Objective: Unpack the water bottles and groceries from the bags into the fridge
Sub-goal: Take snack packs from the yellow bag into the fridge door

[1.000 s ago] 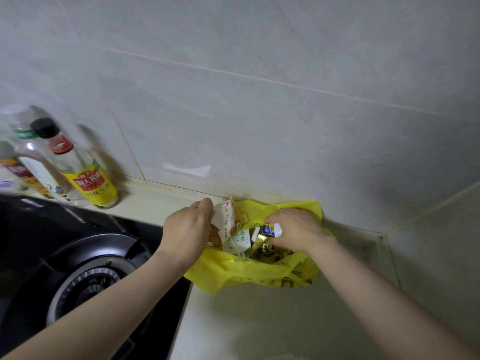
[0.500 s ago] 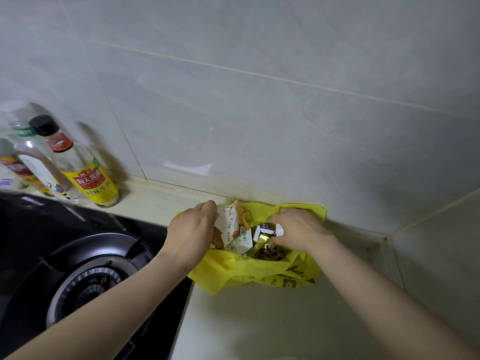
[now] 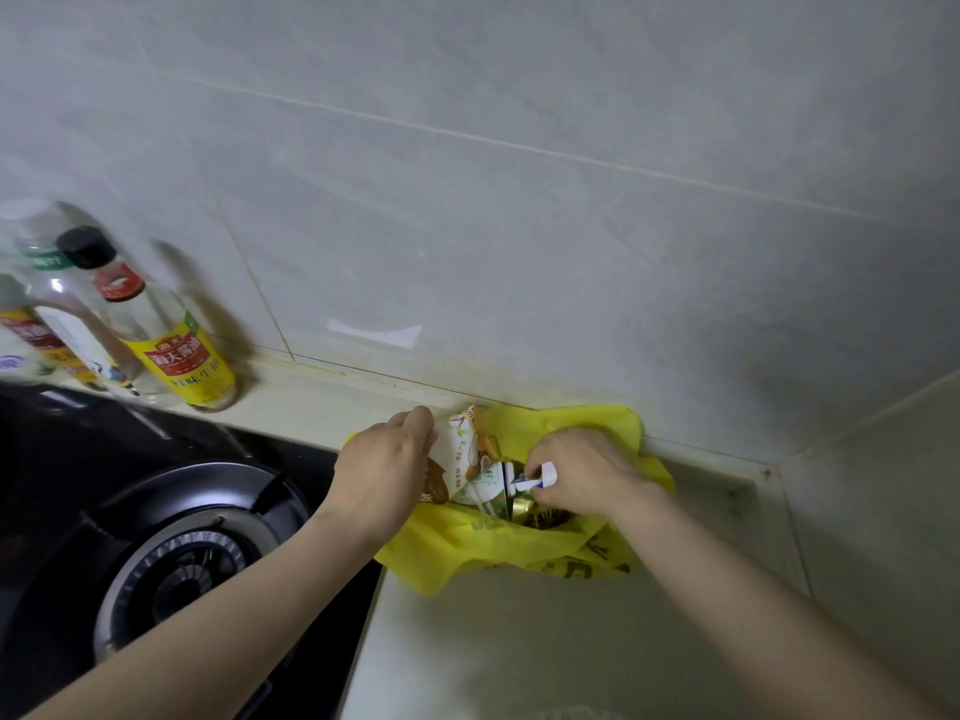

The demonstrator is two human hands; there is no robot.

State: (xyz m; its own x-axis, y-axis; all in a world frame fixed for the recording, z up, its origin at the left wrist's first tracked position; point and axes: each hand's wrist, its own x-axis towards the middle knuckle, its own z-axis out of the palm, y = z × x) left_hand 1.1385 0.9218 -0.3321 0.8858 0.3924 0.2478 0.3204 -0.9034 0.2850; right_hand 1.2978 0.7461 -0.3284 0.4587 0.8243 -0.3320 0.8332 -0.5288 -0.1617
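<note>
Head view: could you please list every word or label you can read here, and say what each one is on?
"海天酱油": red panel, yellow label of the soy sauce bottle.
"鲜味生抽": same label, underneath.
Beige pouch: print too small to read.
Yellow bag: dark print, folded, unreadable.
White and blue packet: blurred.
Leftmost bottles: labels blurred.

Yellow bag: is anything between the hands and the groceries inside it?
Nothing visible. The yellow bag gapes open; the left hand grips a cream pouch at its mouth, the right hand pinches a small white-and-blue item.
</note>
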